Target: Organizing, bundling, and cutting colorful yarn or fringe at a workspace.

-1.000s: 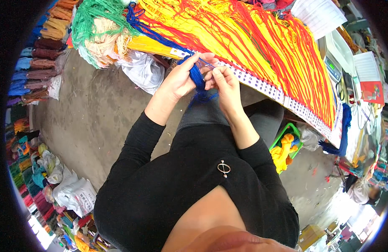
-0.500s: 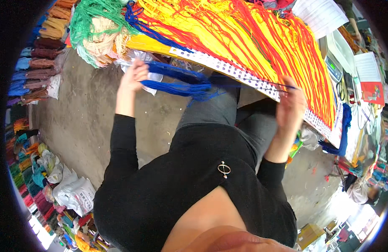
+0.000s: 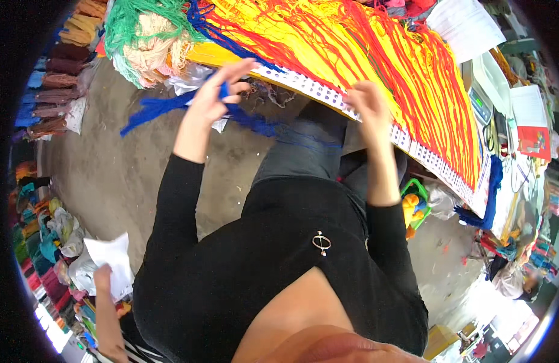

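Note:
My left hand [image 3: 212, 104] is raised left of the table edge, its forefinger stretched out and its lower fingers bent round a bundle of blue yarn [image 3: 255, 123]. Some blue shows between the fingers. One part of the bundle juts out left of the hand; the other runs right to my thigh, where loose strands lie. My right hand [image 3: 369, 109] hovers by the table's front edge with loosely curled fingers, slightly apart, and I see no strand in them. Close beyond it, red and yellow yarn [image 3: 328, 48] covers the table along a white strip with dark dots [image 3: 319, 91].
Green yarn [image 3: 140, 24] and cream yarn [image 3: 155, 39] are heaped at the table's left end. A scale [image 3: 480, 104] and papers [image 3: 464, 27] lie right. Another person's hand [image 3: 103, 277] is at lower left by a white sheet [image 3: 113, 257]. A green basket [image 3: 420, 196] stands under the table.
The blue yarn, stretched between my hands before, now swings out left and droops across my thigh. My right hand has moved left and up. Another person's arm has come in at lower left.

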`<state>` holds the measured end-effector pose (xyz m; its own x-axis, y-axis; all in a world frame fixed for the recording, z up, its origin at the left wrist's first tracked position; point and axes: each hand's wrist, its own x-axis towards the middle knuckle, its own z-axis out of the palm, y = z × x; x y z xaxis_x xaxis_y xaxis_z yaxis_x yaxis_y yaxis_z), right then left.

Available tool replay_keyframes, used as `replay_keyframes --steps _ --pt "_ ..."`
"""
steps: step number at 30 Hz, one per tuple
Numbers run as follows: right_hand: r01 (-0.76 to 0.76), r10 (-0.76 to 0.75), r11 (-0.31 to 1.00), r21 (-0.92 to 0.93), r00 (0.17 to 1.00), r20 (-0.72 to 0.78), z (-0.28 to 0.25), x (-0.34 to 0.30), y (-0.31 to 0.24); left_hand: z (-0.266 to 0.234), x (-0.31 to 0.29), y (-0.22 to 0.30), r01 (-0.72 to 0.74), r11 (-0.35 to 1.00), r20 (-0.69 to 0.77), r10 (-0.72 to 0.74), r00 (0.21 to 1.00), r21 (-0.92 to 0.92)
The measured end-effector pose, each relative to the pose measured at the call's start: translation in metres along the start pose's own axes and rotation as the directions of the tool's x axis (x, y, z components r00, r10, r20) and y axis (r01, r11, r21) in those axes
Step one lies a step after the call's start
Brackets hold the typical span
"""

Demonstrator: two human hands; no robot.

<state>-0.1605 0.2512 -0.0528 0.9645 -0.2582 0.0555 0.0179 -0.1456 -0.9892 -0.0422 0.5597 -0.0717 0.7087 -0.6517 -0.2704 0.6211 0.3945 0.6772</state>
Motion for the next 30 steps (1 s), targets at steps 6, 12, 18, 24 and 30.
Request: replay_keyframes --steps 6,12,18,24,30 --pt "-0.161 0.175 0.980 -0.119 0.978 0.118 0.080 0.049 0.061 0.049 0.038 -0.026 0.257 0.907 -0.178 -0.208 0.962 0.332" --pt "-0.243 0.257 0.913 -0.328 0.966 0.000 0.092 0.054 0.060 0.035 0.066 -0.037 0.321 0.850 -0.277 -0.217 0.936 0.418" --pt "-0.184 0.183 0.930 -0.319 0.983 -0.032 0.090 0.062 0.074 0.036 0.090 -0.046 0.173 0.678 -0.185 -0.055 0.981 0.714" --pt "-0.231 0.250 0.944 -0.236 0.967 0.052 0.089 0.060 0.074 0.025 0.077 -0.034 0.152 0.631 -0.275 0.102 0.956 0.761" --pt "-0.191 0.214 0.954 -0.232 0.974 0.076 0.082 0.059 0.073 0.002 0.046 0.061 0.139 0.935 0.221 -0.068 0.973 -0.327"
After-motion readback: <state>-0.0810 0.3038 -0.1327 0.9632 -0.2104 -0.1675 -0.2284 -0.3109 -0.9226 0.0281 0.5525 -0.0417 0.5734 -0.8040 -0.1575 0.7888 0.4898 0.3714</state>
